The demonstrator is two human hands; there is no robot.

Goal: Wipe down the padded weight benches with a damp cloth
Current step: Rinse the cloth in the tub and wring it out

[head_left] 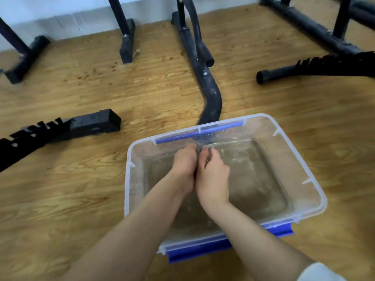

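Observation:
A clear plastic tub (316,191) with blue clip handles sits on the wood floor and holds murky water. Over its far half my left hand (185,163) and my right hand (213,175) are pressed together, side by side. Both grip a small dark cloth (204,151), of which only a scrap shows between the fingers; the rest is hidden inside the hands. No padded bench top is in view, only bench frames.
Black metal bench legs and frames stand around the tub: a curved tube (211,98) just beyond it, a notched adjuster bar (50,130) at left, another (324,65) at right, more feet (126,41) by the wall. Bare wood floor (60,199) lies left of the tub.

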